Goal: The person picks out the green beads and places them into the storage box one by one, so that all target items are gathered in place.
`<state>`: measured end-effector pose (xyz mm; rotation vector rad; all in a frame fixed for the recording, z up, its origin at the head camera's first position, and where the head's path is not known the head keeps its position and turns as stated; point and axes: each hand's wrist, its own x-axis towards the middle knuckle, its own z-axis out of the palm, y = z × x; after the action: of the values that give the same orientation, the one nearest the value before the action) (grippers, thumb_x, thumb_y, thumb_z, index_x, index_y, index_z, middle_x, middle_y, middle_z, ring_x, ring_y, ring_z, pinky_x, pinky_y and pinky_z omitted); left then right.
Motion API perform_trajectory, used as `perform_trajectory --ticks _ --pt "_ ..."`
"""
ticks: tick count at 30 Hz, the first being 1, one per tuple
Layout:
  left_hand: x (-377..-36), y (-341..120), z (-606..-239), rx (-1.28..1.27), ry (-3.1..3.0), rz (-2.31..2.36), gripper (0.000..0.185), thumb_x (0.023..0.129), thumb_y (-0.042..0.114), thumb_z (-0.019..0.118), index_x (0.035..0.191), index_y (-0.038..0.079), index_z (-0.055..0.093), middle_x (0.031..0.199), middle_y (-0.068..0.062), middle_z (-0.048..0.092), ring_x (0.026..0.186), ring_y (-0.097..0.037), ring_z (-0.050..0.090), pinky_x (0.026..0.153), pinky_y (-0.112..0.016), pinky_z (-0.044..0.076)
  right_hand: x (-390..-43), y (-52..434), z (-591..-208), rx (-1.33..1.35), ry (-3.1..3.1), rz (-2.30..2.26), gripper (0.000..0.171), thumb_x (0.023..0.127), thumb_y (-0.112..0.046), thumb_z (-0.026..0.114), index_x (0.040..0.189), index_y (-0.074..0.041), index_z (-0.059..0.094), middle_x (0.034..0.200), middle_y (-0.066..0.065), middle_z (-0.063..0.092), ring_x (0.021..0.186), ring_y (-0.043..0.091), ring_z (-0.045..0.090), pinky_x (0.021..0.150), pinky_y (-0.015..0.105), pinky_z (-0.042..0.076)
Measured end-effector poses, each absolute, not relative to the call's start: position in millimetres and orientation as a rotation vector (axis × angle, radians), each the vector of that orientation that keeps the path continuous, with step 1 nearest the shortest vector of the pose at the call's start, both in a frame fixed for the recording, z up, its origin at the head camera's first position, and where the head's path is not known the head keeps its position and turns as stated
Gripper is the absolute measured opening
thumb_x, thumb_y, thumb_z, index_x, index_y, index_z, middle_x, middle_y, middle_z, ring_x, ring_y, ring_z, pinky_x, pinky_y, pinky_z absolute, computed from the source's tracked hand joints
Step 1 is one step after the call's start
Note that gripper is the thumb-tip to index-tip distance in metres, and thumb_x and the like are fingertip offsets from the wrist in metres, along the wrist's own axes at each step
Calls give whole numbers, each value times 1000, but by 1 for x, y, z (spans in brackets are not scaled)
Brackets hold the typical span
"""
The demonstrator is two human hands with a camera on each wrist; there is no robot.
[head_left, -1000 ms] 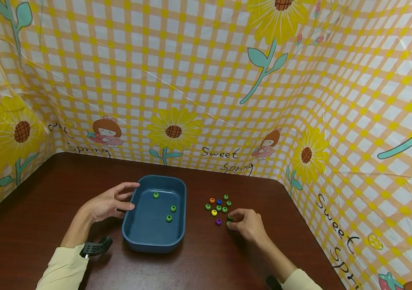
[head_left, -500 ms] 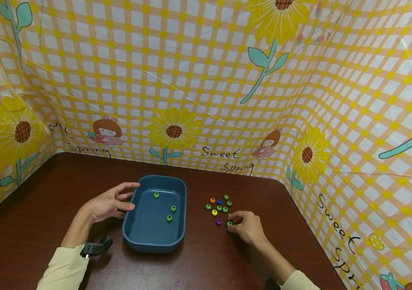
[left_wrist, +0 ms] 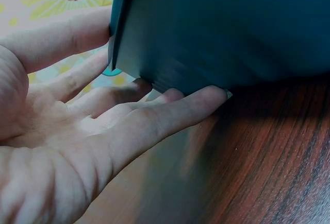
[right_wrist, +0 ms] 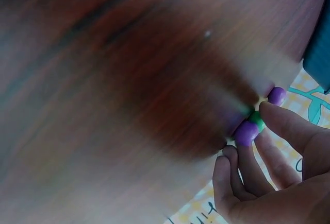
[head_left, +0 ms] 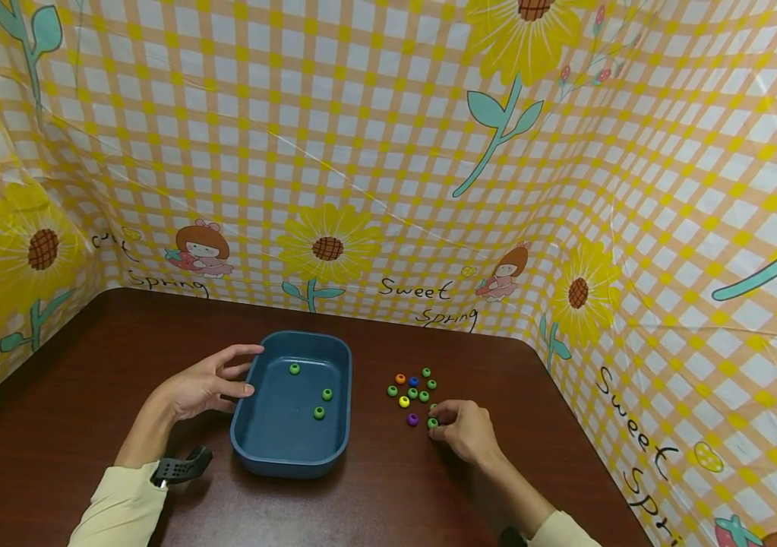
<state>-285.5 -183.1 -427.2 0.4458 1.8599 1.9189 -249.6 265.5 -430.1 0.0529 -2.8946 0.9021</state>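
A blue tray (head_left: 336, 357) sits mid-table with three green beads (head_left: 319, 412) inside. My left hand (head_left: 241, 372) lies at the tray's left wall (left_wrist: 216, 33), fingers (left_wrist: 170, 112) straight and touching it. Right of the tray is a cluster of loose beads (head_left: 412, 392) in green, orange, blue and yellow. My right hand (head_left: 444, 424) is at the cluster's near edge, fingertips pinching a green bead (head_left: 433, 422) on the table. A purple bead (head_left: 412, 418) lies just left of it. In the right wrist view the green bead (right_wrist: 256, 120) shows between my fingertips (right_wrist: 281, 122), with the purple bead (right_wrist: 246, 133) touching it.
The dark wooden table (head_left: 121, 342) is walled on three sides by a yellow checked sunflower cloth (head_left: 388, 152). A black strap (head_left: 181, 466) sits at my left wrist. The table's right edge meets the cloth close to the bead cluster.
My right hand has edged slightly toward me and its fingertips have closed on the green bead. The left hand and the tray have not moved.
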Motion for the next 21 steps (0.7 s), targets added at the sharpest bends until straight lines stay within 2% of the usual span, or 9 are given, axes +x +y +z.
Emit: perform_trajectory --ticks 21 --pt "-286 -183 -428 447 1877 1910 81 95 4 68 159 4 18 160 -36 26 124 -43 60 94 -63 53 -251 268 -434 67 -2867 923 16 75 -4 85 88 -13 80 84 3 77 77 16 71 70 38 57"
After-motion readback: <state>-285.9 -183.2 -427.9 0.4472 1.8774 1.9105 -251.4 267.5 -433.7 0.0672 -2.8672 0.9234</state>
